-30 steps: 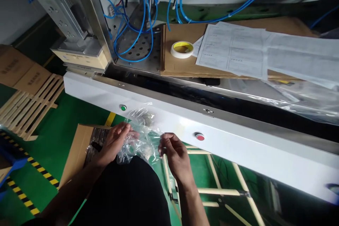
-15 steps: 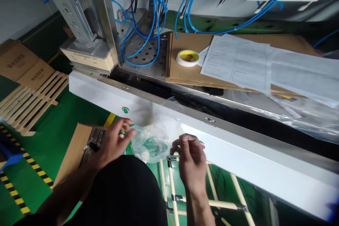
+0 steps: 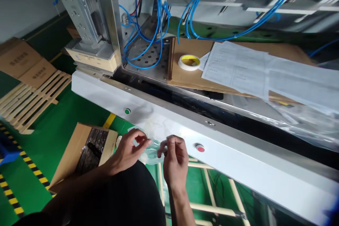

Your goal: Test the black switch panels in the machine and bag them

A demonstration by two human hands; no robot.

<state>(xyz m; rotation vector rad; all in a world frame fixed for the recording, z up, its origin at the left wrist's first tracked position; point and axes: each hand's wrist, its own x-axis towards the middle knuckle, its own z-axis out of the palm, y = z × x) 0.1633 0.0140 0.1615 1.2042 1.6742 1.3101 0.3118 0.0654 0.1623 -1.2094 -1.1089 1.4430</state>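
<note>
A thin, see-through plastic bag (image 3: 153, 154) hangs between my two hands, below the white front panel's lower edge. My left hand (image 3: 129, 150) has its thumb and fingers curled together at the bag's left side. On the other side my right hand (image 3: 176, 160) is closed in a pinch, with its fingertips at the bag's right edge. Only a small gap separates the hands. The bag looks crumpled, and its film is hard to make out against the panel and green floor. Whitish material shows near its bottom, partly hidden behind my left hand and the black-clothed leg.
The white panel carries a green button (image 3: 127, 111) and a red button (image 3: 200, 148). Behind it, a tape roll (image 3: 189, 63) and paper sheets (image 3: 235, 67) lie on cardboard (image 3: 185, 77). An open carton (image 3: 70, 155) stands lower left, near a wooden pallet (image 3: 34, 100). Blue hoses (image 3: 159, 39) hang above.
My right hand has moved left and my left hand right, so they are closer together. The bag has bunched up between them, and the red button is now uncovered.
</note>
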